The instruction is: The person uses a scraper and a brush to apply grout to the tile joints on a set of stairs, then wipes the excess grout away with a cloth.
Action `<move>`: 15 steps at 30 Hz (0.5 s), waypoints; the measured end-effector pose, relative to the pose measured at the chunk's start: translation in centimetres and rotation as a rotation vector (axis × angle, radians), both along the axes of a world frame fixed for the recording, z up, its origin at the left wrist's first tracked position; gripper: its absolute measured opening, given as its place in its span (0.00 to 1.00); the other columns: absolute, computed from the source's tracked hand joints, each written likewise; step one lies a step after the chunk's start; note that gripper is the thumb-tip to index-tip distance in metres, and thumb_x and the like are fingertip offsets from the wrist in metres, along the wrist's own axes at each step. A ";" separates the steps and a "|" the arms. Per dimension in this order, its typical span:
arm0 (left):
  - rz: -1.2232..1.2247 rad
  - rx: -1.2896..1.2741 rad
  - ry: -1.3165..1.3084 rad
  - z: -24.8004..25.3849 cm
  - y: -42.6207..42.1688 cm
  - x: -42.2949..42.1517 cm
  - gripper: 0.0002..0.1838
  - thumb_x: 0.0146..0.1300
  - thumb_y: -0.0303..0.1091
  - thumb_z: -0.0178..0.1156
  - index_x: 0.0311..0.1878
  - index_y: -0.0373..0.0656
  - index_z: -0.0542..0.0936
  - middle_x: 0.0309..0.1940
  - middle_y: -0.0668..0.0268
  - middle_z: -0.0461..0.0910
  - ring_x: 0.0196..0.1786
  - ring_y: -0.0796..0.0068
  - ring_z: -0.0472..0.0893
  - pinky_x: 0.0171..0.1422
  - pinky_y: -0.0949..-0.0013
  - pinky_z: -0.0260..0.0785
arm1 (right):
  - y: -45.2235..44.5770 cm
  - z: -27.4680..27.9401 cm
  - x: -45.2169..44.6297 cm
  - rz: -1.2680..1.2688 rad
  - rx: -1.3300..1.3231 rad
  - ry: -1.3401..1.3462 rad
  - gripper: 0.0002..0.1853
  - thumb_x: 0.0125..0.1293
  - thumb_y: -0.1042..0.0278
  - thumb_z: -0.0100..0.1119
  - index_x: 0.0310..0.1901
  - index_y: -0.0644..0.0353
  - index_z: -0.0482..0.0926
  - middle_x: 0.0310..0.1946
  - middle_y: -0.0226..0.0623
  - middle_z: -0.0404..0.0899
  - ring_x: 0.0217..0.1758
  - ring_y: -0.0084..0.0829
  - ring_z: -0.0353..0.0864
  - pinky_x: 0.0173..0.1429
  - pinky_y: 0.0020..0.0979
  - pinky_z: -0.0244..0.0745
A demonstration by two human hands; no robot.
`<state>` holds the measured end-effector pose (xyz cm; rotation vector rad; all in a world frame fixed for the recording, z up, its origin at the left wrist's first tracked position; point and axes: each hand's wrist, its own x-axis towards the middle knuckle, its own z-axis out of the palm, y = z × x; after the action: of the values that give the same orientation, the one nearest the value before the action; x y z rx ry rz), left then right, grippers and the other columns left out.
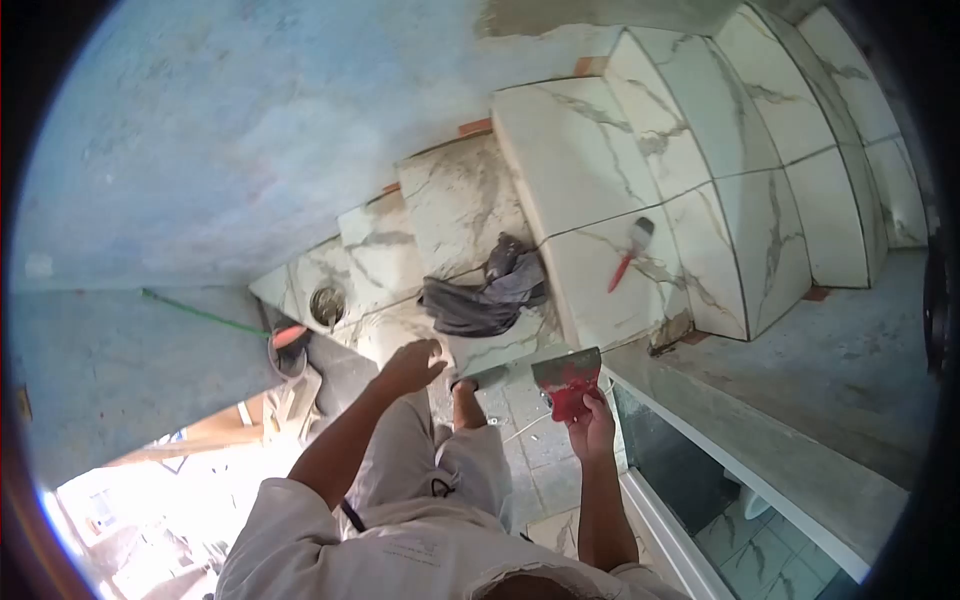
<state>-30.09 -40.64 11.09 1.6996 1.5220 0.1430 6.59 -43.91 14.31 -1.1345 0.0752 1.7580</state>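
My right hand [592,425] grips a wide putty knife [567,383] with a red handle and a grey, smeared blade, held up in front of the lower steps. My left hand [412,367] hangs over my thigh with its fingers apart and nothing in it. Beyond the hands, a crumpled dark grey cloth [487,300] lies on a marble-look tiled step [445,205]. A second scraper with a red handle [632,252] rests on the tread to the right. Further left, a small round container [327,305] with greyish contents stands on the tiles.
Tiled stairs [745,175] climb to the upper right along a bluish wall [250,130]. A bucket [290,355] and a green rod or cord [205,312] are at the left. A grey ledge [740,440] runs along my right side.
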 end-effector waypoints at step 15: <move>0.454 -0.264 -0.061 -7.6 -32.8 -14.0 0.22 0.60 0.45 0.63 0.50 0.37 0.76 0.44 0.48 0.81 0.50 0.47 0.80 0.54 0.53 0.72 | -5.7 -6.0 -20.9 0.750 0.033 -0.237 0.17 0.67 0.67 0.52 0.56 0.58 0.72 0.46 0.35 0.78 0.48 0.31 0.80 0.48 0.34 0.79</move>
<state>-44.06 -73.40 3.46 1.1180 1.7735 0.2170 -14.33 -49.63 8.34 -1.4490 -0.5906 2.2293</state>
